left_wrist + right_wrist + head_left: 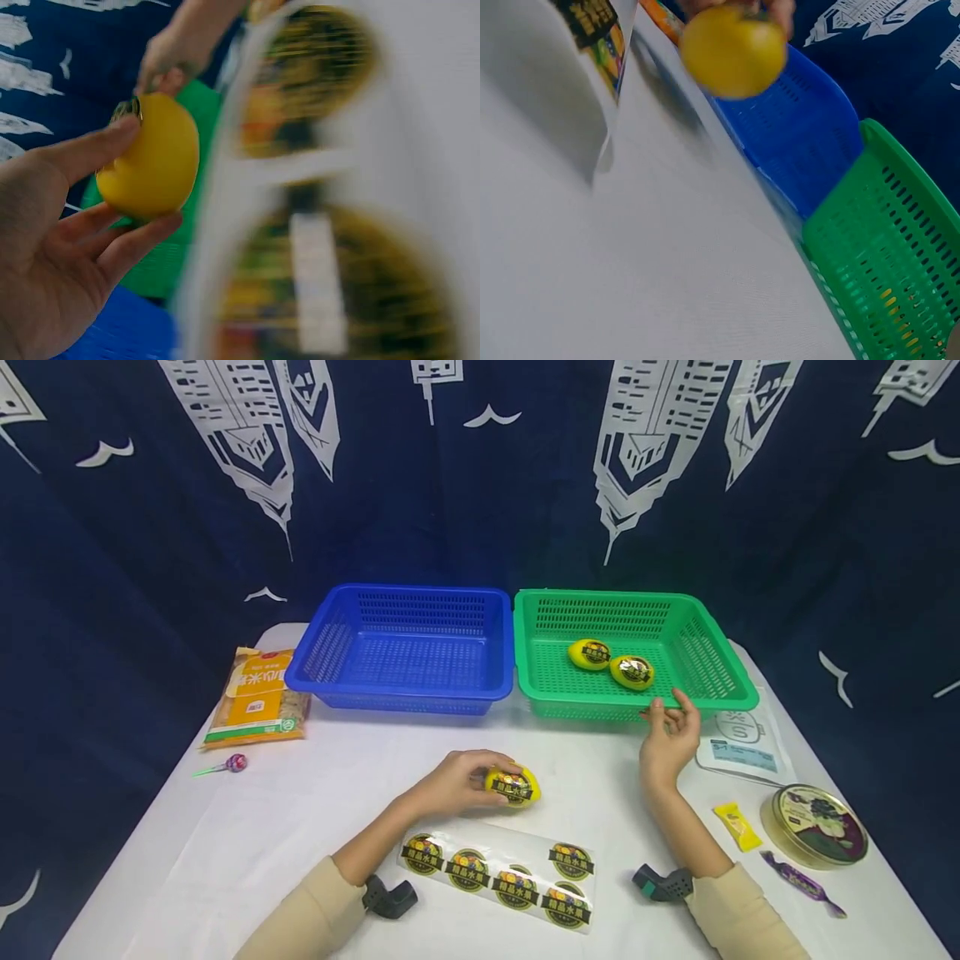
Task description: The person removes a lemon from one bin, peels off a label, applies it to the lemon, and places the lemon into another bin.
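Note:
My left hand (457, 783) holds a yellow lemon (526, 788) just above the white table, thumb and fingers around its sides. A round black-and-gold label sits on the lemon; in the left wrist view the plain yellow side of the lemon (161, 161) faces the camera. My right hand (670, 739) is at the front rim of the green basket (570, 705), its fingers loosely bent, with nothing seen between them. Inside that basket lie two labelled lemons, one lemon (583, 654) touching the other lemon (632, 672). A sticker sheet (525, 842) with several round labels lies before me.
A blue basket (397, 697) stands left of the green one. Toward the left edge lie a yellow food packet (258, 697) and a lollipop (236, 763). On the right are a white packet (746, 752), a yellow sweet (737, 827), a round tin (816, 827) and a purple sweet (802, 882).

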### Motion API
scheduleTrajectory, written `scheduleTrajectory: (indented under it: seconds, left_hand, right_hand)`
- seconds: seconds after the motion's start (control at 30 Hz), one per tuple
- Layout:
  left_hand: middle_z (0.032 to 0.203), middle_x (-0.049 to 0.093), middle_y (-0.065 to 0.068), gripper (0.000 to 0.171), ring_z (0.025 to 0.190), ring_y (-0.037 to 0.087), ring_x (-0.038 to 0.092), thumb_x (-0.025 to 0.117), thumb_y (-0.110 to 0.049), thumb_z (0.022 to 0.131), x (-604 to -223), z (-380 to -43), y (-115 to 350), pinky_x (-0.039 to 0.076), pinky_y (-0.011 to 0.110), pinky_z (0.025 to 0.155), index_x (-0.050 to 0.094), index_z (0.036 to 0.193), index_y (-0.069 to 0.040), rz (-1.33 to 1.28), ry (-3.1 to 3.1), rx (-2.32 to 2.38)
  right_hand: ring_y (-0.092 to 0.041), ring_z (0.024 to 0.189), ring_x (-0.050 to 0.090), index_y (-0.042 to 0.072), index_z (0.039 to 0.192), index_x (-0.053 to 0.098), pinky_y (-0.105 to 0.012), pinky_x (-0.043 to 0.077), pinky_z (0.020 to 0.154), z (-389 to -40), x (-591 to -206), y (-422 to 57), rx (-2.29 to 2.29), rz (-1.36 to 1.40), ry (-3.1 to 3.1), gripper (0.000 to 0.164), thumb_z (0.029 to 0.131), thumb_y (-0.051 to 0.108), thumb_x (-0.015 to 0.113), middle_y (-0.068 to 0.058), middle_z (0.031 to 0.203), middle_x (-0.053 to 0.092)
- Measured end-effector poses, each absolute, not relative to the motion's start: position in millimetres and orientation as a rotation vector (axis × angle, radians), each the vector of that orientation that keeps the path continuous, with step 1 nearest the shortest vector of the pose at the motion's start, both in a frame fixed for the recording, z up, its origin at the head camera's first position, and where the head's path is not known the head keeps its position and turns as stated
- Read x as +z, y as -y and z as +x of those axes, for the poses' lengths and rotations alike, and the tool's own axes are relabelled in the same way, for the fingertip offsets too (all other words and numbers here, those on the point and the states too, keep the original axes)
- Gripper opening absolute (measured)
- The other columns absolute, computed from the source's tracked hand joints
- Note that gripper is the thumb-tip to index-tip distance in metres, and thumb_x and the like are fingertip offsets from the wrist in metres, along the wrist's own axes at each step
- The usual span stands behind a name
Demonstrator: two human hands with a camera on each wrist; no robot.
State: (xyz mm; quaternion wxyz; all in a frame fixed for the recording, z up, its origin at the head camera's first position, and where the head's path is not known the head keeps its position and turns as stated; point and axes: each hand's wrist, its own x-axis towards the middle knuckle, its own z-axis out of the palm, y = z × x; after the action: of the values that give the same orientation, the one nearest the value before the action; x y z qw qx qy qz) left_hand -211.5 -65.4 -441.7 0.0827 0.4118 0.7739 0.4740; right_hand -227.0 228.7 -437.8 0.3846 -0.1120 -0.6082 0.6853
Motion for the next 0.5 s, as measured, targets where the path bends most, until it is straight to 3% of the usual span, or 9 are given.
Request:
scheduleTrajectory:
  seconds: [0.13, 0.23, 0.5]
  left_hand:
    - [0.120, 0.058, 0.013, 0.041, 0.106, 0.024, 0.058, 0.073, -0.002, 0.076, -379, -228, 55, 0.052, 0.025, 0.083, 0.060, 0.115, -0.001, 1.255, -2.194, 1.430]
    - [0.120, 0.059, 0.010, 0.040, 0.105, 0.023, 0.059, 0.074, -0.004, 0.077, -344, -255, 39, 0.053, 0.024, 0.080, 0.061, 0.115, -0.003, 1.292, -2.250, 1.409]
    - [0.120, 0.058, 0.002, 0.039, 0.100, 0.016, 0.060, 0.076, -0.011, 0.077, -328, -345, -26, 0.051, 0.020, 0.074, 0.064, 0.114, -0.015, 1.258, -2.453, 1.268]
  right_hand:
    - [-0.016, 0.078, 0.056, -0.005, 0.126, 0.045, -0.021, 0.052, 0.074, -227, -439, -231, 1.747, -0.264, 1.514, 0.038, 0.091, 0.005, 0.056, -0.006, 0.086, 0.051]
    - [-0.016, 0.079, 0.056, -0.004, 0.126, 0.045, -0.022, 0.052, 0.075, -232, -445, -236, 1.753, -0.245, 1.498, 0.038, 0.091, 0.006, 0.056, -0.007, 0.087, 0.050]
    - [-0.016, 0.078, 0.056, -0.002, 0.125, 0.047, -0.021, 0.052, 0.074, -235, -457, -240, 1.742, -0.211, 1.505, 0.036, 0.091, 0.006, 0.056, -0.005, 0.085, 0.052]
